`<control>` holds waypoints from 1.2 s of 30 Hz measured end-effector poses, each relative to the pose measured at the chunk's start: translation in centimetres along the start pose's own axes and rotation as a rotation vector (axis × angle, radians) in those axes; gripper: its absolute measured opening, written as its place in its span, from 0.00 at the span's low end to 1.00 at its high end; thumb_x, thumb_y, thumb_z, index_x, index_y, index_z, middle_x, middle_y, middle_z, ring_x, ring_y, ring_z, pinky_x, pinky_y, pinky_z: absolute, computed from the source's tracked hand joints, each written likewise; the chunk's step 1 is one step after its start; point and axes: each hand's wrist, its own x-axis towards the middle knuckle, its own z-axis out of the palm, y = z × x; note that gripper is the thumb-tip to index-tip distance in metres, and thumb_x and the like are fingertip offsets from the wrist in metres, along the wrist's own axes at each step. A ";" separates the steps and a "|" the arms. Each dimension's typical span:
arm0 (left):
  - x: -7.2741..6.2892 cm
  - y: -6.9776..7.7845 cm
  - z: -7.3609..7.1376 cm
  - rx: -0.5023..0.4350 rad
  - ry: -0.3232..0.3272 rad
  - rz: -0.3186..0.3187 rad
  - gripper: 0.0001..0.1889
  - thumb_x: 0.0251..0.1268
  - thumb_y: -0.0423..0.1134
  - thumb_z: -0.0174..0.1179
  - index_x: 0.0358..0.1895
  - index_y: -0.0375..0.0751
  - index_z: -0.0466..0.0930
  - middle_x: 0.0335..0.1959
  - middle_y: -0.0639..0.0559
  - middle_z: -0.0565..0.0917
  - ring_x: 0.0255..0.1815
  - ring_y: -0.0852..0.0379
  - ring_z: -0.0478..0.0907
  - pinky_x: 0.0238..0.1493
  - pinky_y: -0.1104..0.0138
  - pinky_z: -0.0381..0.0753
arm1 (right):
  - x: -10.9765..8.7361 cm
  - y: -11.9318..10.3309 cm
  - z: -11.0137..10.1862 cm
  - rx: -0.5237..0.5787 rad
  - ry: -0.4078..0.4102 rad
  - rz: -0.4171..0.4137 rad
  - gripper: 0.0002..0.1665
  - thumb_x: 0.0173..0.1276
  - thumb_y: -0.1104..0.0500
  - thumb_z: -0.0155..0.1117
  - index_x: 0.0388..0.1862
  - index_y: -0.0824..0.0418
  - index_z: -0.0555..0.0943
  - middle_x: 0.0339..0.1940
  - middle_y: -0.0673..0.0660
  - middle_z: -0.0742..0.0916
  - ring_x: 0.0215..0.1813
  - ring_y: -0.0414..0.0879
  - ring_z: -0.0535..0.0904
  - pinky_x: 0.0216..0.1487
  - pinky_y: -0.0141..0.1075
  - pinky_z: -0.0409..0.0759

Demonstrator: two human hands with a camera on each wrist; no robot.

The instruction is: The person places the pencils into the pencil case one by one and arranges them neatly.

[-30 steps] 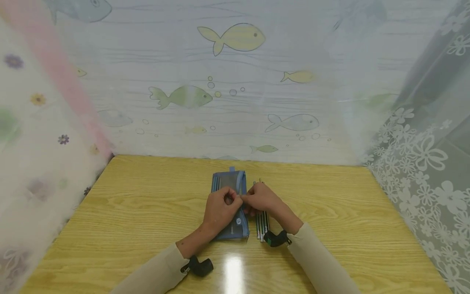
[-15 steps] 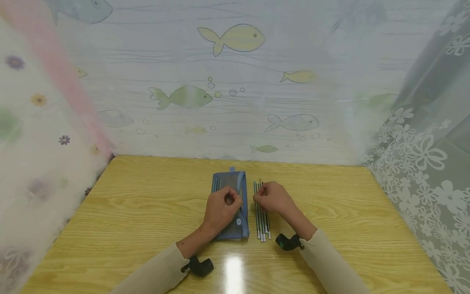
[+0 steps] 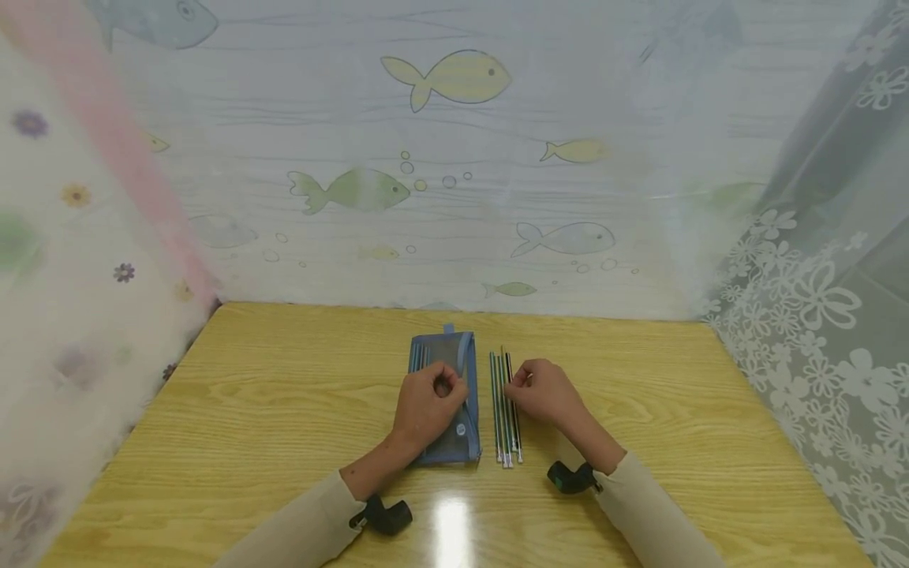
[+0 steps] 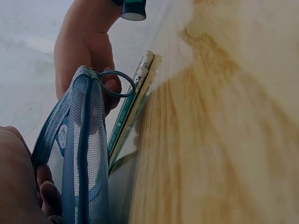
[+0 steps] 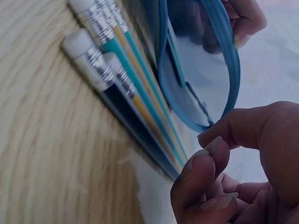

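Note:
A blue mesh zip pencil case (image 3: 446, 349) lies on the table, with several pencils showing through its left side. My left hand (image 3: 424, 406) pinches the edge of its opening and lifts it, so the mouth gapes in a loop in the right wrist view. Right of the case lies a row of pencils (image 3: 507, 442), teal, yellowish and dark, their white eraser ends (image 5: 76, 43) towards me. My right hand (image 3: 545, 392) is at the right side of this row, fingers loosely bent. A gap shows between thumb and fingertips (image 5: 198, 163), with nothing held there.
Wood-grain table (image 3: 298, 379) surrounds the case and pencils. A fish-print sheet (image 3: 454, 189) hangs at its back edge, with flowered sheets at both sides. Black wrist cameras (image 3: 389, 515) hang from both beige sleeves. A round zip ring (image 4: 134, 88) sticks out from the case's near end.
My right hand has moved from the case's mouth rightwards across the pencils to their right side. The left hand has stayed at the case's edge.

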 end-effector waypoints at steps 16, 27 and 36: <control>-0.1 -0.2 0.0 0.000 -0.005 0.005 0.07 0.67 0.36 0.64 0.30 0.50 0.82 0.17 0.62 0.76 0.17 0.62 0.71 0.23 0.69 0.70 | -0.3 1.2 -0.1 -0.104 -0.034 0.015 0.20 0.70 0.56 0.71 0.17 0.59 0.83 0.12 0.49 0.80 0.17 0.44 0.74 0.23 0.37 0.69; -0.1 -0.3 0.0 0.001 -0.014 0.005 0.07 0.68 0.36 0.64 0.30 0.50 0.82 0.17 0.62 0.76 0.17 0.63 0.71 0.22 0.68 0.70 | -0.5 0.9 0.0 -0.143 -0.027 0.014 0.29 0.66 0.57 0.71 0.05 0.56 0.77 0.05 0.46 0.74 0.12 0.42 0.70 0.20 0.34 0.63; -0.1 -0.3 0.0 0.006 -0.018 -0.006 0.06 0.67 0.36 0.64 0.30 0.49 0.82 0.18 0.62 0.77 0.17 0.62 0.71 0.23 0.68 0.71 | -0.7 0.6 0.0 -0.184 -0.009 0.018 0.32 0.65 0.58 0.70 0.02 0.53 0.69 0.03 0.46 0.71 0.09 0.40 0.67 0.18 0.33 0.58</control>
